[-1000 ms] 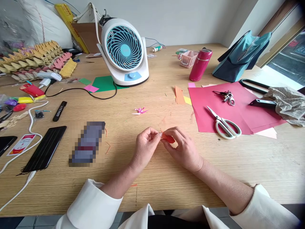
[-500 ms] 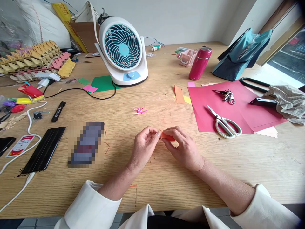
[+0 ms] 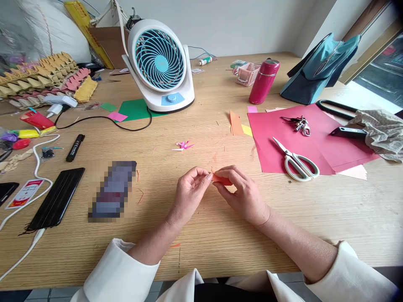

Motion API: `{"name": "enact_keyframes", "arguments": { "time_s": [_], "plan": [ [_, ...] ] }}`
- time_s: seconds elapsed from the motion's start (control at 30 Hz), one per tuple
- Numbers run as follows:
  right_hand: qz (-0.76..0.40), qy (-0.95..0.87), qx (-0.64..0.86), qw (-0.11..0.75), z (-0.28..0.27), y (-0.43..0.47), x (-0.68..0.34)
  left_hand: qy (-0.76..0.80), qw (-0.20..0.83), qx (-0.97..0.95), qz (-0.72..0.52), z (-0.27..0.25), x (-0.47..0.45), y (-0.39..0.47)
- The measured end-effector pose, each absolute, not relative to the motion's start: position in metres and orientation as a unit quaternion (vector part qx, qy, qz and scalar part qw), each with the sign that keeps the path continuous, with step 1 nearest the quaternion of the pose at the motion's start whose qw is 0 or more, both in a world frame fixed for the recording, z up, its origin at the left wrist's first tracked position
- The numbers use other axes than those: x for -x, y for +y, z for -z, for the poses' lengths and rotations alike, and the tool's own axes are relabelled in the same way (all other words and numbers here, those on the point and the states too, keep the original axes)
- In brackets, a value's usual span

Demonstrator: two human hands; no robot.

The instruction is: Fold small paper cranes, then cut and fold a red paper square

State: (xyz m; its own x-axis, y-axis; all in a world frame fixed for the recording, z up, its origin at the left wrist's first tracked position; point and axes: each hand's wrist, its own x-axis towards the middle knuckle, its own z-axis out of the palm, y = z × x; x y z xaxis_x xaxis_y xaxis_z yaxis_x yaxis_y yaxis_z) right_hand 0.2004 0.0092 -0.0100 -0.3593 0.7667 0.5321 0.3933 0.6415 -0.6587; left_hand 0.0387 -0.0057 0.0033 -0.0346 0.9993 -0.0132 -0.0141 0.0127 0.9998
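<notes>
A small folded piece of orange paper (image 3: 221, 180) is held just above the wooden table (image 3: 201, 235), near its front middle. My right hand (image 3: 244, 195) grips it from the right with thumb and fingers. My left hand (image 3: 189, 191) pinches its left tip with thumb and forefinger. Most of the paper is hidden under my fingers. A tiny pink folded paper figure (image 3: 182, 145) lies on the table a little beyond my hands.
White-handled scissors (image 3: 297, 161) and keys (image 3: 300, 125) lie on a red paper sheet (image 3: 315, 142) at right. A desk fan (image 3: 160, 63) stands at the back, a magenta bottle (image 3: 263, 82) and teal bag (image 3: 317, 71) right of it. Phones (image 3: 58, 201), cables and a marker (image 3: 74, 147) lie at left.
My hands have stayed almost still, with small finger movements on the orange paper. The view has tilted slightly, shifting everything a little up in the picture.
</notes>
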Motion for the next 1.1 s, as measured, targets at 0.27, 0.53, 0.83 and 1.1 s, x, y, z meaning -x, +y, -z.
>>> {"name": "enact_keyframes", "arguments": {
  "time_s": [0.27, 0.53, 0.83, 1.1],
  "plan": [
    [-0.251, -0.779, 0.363, 0.445, 0.010, 0.009, -0.201, 0.493, 0.532, -0.459, -0.513, -0.002, -0.039, -0.006],
    [-0.318, -0.739, 0.375, 0.461, 0.010, 0.010, -0.201, 0.507, 0.502, -0.472, -0.517, -0.003, -0.038, -0.006],
    [-0.329, -0.722, 0.380, 0.475, 0.012, 0.013, -0.202, 0.471, 0.465, -0.527, -0.533, 0.001, -0.033, -0.005],
    [-0.373, -0.702, 0.388, 0.467, 0.014, 0.014, -0.204, 0.461, 0.293, -0.690, -0.475, 0.004, -0.021, -0.001]
  ]
}}
